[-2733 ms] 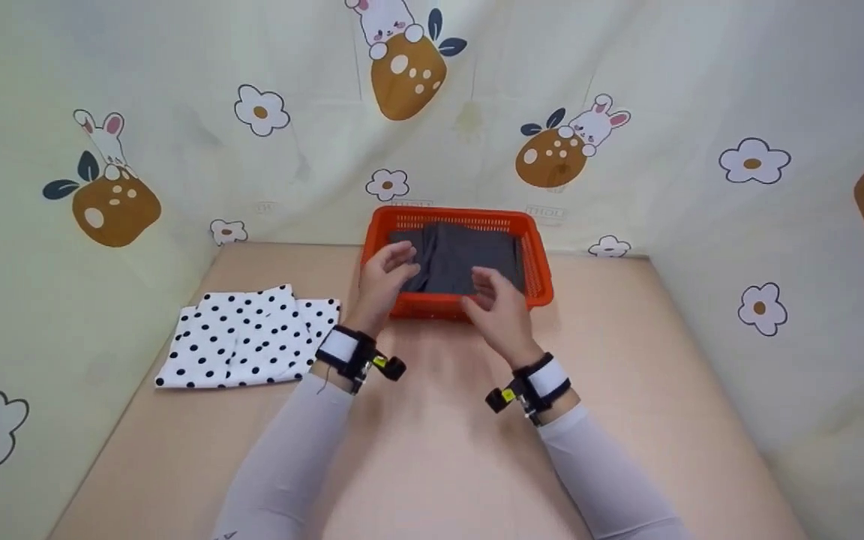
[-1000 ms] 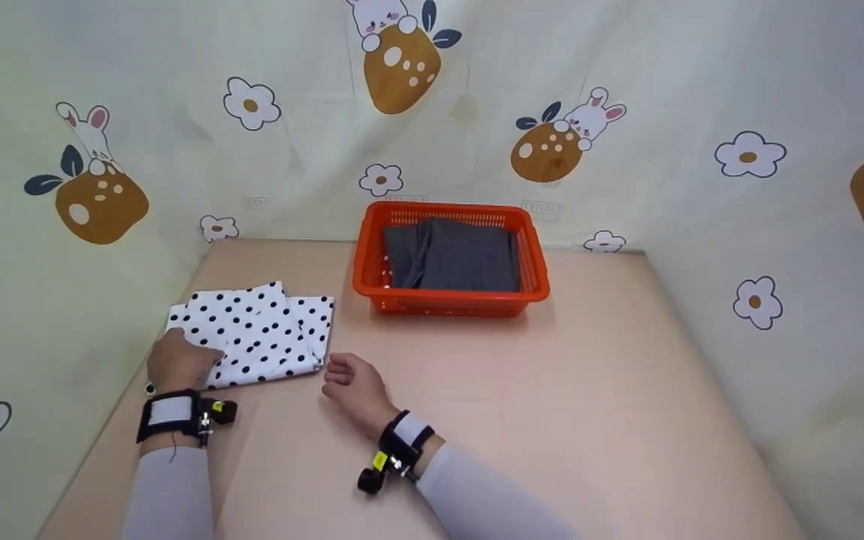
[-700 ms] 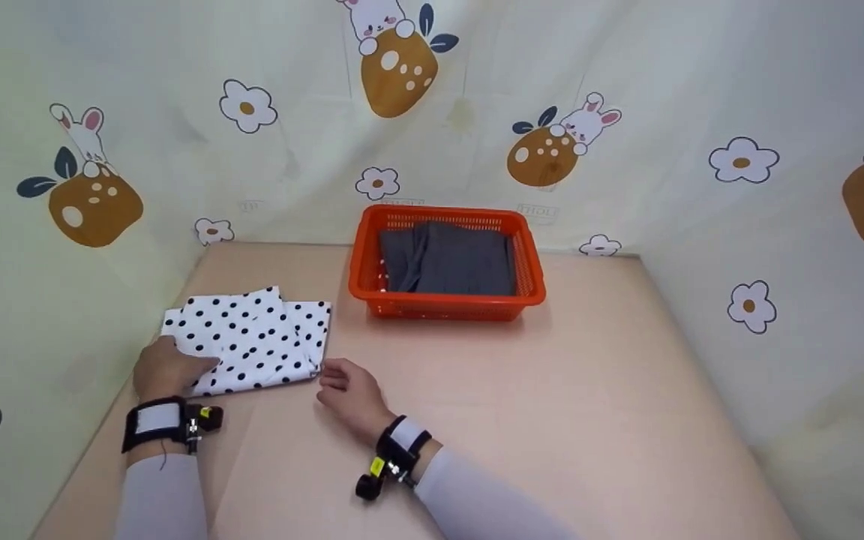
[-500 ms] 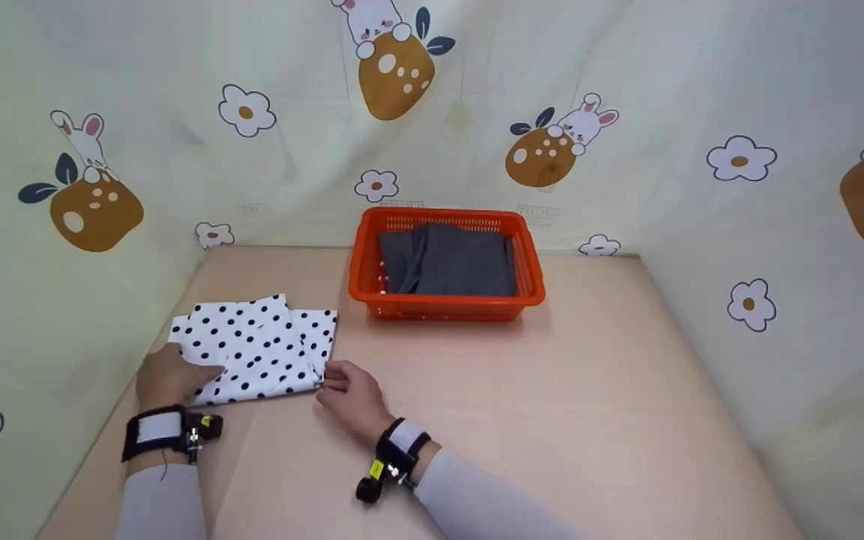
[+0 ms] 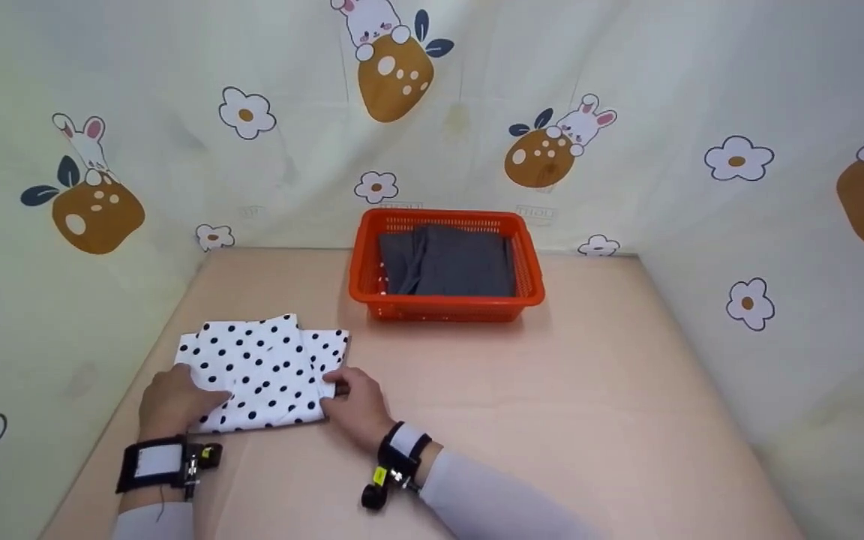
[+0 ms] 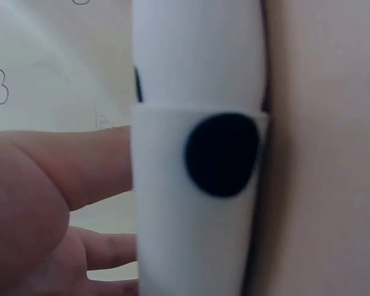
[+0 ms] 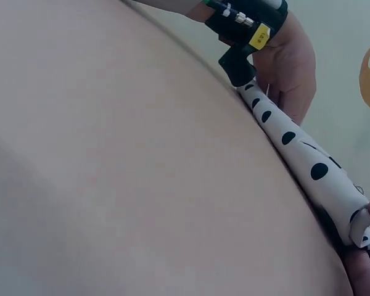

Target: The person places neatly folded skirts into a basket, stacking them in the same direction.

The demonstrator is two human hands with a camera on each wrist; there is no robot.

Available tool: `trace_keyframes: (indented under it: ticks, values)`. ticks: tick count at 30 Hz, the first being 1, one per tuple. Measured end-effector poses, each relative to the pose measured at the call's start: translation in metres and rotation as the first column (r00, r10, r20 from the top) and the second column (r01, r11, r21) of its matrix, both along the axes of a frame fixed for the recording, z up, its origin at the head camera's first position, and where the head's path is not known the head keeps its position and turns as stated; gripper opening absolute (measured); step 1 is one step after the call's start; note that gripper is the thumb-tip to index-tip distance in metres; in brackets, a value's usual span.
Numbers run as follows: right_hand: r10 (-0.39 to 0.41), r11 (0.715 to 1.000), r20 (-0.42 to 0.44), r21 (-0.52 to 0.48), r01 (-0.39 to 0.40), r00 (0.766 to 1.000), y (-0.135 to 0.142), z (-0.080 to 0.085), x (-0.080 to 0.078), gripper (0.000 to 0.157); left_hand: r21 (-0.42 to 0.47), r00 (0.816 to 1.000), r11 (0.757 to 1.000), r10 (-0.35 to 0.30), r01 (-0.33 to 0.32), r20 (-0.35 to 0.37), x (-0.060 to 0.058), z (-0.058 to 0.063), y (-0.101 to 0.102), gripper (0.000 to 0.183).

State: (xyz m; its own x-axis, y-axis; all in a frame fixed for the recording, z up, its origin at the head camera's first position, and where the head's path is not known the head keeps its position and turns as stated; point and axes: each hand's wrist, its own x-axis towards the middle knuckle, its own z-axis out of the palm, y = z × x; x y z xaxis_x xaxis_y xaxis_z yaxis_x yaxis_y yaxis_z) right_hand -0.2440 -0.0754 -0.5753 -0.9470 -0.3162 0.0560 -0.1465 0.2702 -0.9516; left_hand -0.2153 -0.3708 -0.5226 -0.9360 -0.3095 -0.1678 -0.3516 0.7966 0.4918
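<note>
- Fingers of the left hand [image 5: 177, 401] grip the left end of the dotted cloth [image 5: 263, 375], the thumb laid across its top; they are left of the basket [image 5: 447, 300] and nearer the person.
- Folded, white with black spots, the dotted cloth rests on the table [image 5: 589, 390], nearer than the basket and to its left, well apart from it.
- Fingers and thumb of the right hand [image 5: 361, 409] pinch the dotted cloth's right end, on the near side of the basket's left end.
- Orange-red, with slotted walls, the basket stands upright against the patterned sheet [image 5: 672, 90] behind it.
- Inside the basket lies folded grey cloth [image 5: 466, 262], filling most of it; pale specks show at its left, too small to identify.
</note>
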Motion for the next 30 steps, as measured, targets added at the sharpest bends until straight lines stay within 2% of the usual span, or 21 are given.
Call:
trace_keyframes:
  ticks: [4, 9, 17, 21, 25, 30]
  values:
    - [0.040, 0.998, -0.035, 0.039, -0.039, 0.999, 0.010, -0.002, 0.009, 0.034, -0.022, 1.000, 1.000, -0.012, 0.012, 0.015, 0.012, 0.002, 0.009, 0.089]
    - [0.112, 0.993, -0.033, 0.041, -0.110, 0.993, 0.032, 0.000, 0.017, 0.035, -0.052, 0.999, 0.998, -0.022, 0.025, 0.046, 0.025, 0.008, 0.023, 0.088]
    - [0.167, 0.986, -0.039, 0.031, -0.166, 0.985, 0.072, 0.002, 0.021, 0.036, -0.094, 0.999, 0.995, -0.029, 0.031, 0.028, 0.042, 0.012, 0.059, 0.078]
    - [0.152, 0.987, -0.029, 0.051, -0.150, 0.988, 0.096, 0.001, 0.022, 0.035, -0.091, 0.999, 0.995, -0.047, 0.049, 0.025, 0.044, 0.012, 0.080, 0.071]
    - [0.128, 0.989, -0.019, 0.078, -0.126, 0.992, 0.127, 0.001, 0.021, 0.035, -0.101, 0.994, 0.989, -0.104, 0.106, 0.026, 0.041, 0.011, 0.105, 0.066]
    - [0.104, 0.991, -0.001, 0.082, -0.104, 0.995, 0.168, 0.002, 0.019, 0.034, -0.142, 0.982, 0.972, -0.184, 0.189, 0.052, 0.033, 0.011, 0.139, 0.065]
